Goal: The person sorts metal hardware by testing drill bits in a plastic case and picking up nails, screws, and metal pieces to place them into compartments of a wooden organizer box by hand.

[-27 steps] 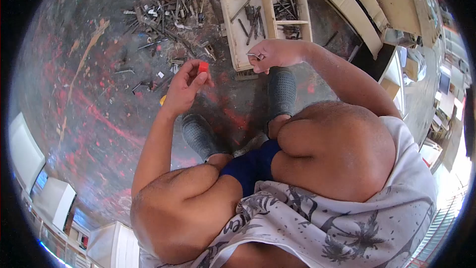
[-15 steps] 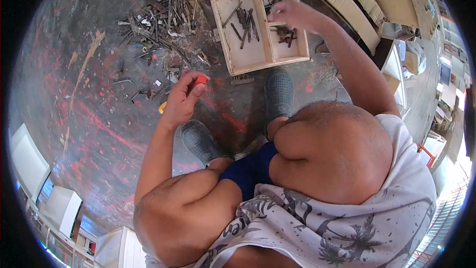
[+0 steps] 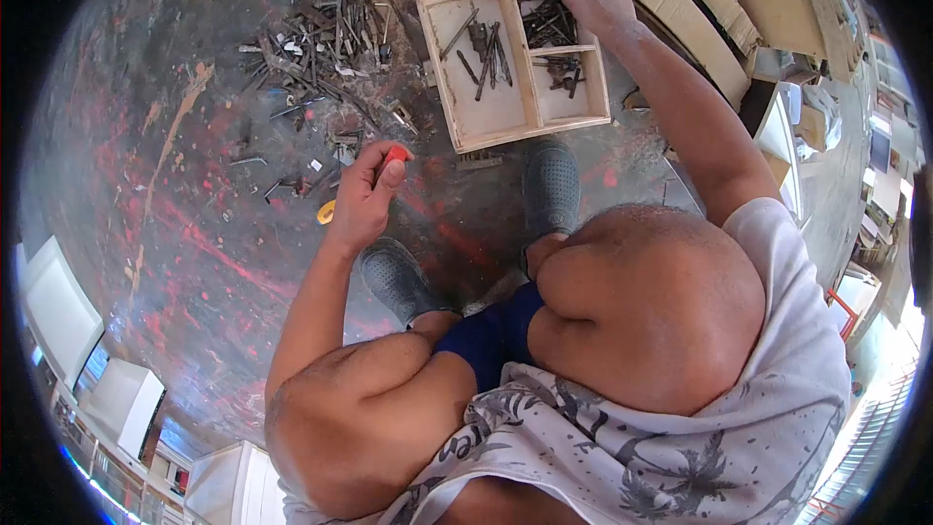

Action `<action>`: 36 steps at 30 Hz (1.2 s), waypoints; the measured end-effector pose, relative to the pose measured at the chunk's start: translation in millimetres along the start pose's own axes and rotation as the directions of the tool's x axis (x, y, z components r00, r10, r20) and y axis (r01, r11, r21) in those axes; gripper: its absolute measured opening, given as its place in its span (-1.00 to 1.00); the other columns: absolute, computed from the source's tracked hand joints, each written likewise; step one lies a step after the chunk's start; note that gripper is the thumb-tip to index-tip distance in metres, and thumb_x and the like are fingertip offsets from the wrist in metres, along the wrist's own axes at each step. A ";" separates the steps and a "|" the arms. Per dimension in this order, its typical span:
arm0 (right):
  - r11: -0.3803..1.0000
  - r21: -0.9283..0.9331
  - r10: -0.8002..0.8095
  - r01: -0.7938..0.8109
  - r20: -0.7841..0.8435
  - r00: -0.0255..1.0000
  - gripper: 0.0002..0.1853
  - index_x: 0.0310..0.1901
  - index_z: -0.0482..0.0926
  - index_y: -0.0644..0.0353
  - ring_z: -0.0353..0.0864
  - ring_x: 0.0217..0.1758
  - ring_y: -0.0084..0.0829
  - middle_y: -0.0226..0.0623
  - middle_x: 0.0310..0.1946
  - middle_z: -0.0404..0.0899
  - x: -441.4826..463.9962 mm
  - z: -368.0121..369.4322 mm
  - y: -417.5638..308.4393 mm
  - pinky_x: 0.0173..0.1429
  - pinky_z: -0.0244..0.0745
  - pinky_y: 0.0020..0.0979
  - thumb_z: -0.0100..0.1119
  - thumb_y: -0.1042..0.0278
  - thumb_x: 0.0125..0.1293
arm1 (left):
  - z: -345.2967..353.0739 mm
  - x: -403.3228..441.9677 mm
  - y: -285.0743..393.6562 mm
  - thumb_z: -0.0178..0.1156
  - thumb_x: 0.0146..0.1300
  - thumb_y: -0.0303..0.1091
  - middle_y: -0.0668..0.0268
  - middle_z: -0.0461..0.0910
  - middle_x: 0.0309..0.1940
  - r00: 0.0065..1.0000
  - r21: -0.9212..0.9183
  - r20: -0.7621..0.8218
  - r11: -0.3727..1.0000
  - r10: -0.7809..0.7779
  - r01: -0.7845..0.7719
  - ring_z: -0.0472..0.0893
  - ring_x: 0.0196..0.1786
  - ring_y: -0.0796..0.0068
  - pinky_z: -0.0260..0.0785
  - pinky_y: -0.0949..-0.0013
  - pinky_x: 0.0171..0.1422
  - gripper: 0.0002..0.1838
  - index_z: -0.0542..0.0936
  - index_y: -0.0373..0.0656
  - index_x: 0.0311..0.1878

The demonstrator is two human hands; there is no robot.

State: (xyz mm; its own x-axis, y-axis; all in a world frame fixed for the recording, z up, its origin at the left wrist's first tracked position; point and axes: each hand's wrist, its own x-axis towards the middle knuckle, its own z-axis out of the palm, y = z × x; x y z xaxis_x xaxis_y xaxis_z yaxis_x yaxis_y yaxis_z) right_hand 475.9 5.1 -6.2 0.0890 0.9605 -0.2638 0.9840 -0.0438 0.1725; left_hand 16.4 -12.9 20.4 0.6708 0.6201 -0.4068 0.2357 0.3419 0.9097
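Note:
In my left hand (image 3: 360, 199), a small red piece (image 3: 397, 155) is pinched between thumb and fingers, above the floor. My right hand (image 3: 598, 8) is at the far right corner of a shallow wooden box (image 3: 535, 87), its fingers bent together over the rim. What they grip there, if anything, is hidden. Dark drill bits (image 3: 547, 24) fill the compartment beside that hand. The near right compartment has a smaller group of dark metal bits (image 3: 564, 73). In the large left compartment are several loose drill bits (image 3: 496, 58) and a drill chuck (image 3: 478, 36).
A pile of mixed metal pieces (image 3: 335, 34) spreads over the paint-stained floor left of the box. A yellow ring-like item (image 3: 327, 212) lies near my left wrist. Long boards (image 3: 671, 10) stand beyond my right arm. My shoes (image 3: 550, 185) are close to the box's near edge.
My right hand has moved away and to the right, from above the box's divider to its far right corner. My left hand stays almost in place with the red piece.

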 end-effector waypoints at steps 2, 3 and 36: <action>1.000 -0.030 -0.003 0.004 0.007 1.000 -0.67 0.09 0.71 0.09 0.73 0.12 -0.02 -0.10 -0.02 0.76 -0.7 -14.1 -5.7 0.20 0.63 -0.03 0.02 0.21 0.50 | -2.8 2.1 -5.6 0.22 0.55 0.00 0.56 0.41 -0.35 0.994 -0.212 0.041 0.971 -0.104 0.111 0.33 -0.34 0.73 0.22 0.54 -0.25 -0.62 0.56 -0.15 0.09; 0.999 -0.039 -0.016 0.016 0.003 1.000 -0.68 0.09 0.70 0.10 0.74 0.12 -0.02 -0.11 -0.03 0.76 2.2 -5.5 -5.1 0.19 0.63 -0.04 0.02 0.22 0.49 | -2.9 2.0 -7.7 0.22 0.55 -0.01 0.56 0.39 -0.36 0.995 -0.206 0.032 0.973 -0.099 0.103 0.31 -0.37 0.73 0.18 0.53 -0.28 -0.62 0.54 -0.14 0.11; -0.398 0.821 -0.293 -0.409 0.308 0.905 -0.89 -0.23 0.45 0.17 0.32 -0.37 -0.48 -0.43 -0.43 0.31 -43.5 -33.2 -60.0 -0.15 0.42 -0.31 0.00 0.34 0.35 | -7.6 -0.5 42.9 0.12 0.59 -0.23 0.10 0.62 0.16 0.991 -0.490 0.130 0.870 0.005 0.060 0.55 -0.15 0.54 0.45 0.45 -0.23 -0.44 0.26 -0.11 0.55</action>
State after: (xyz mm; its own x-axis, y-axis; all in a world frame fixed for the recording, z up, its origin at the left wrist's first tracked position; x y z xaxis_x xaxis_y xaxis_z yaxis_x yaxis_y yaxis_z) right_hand 407.8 -24.9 26.4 -0.1607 0.7974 -0.5816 -0.3016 -0.6008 -0.7403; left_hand 20.9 6.8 59.0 0.7578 0.5243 -0.3884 -0.0992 0.6809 0.7257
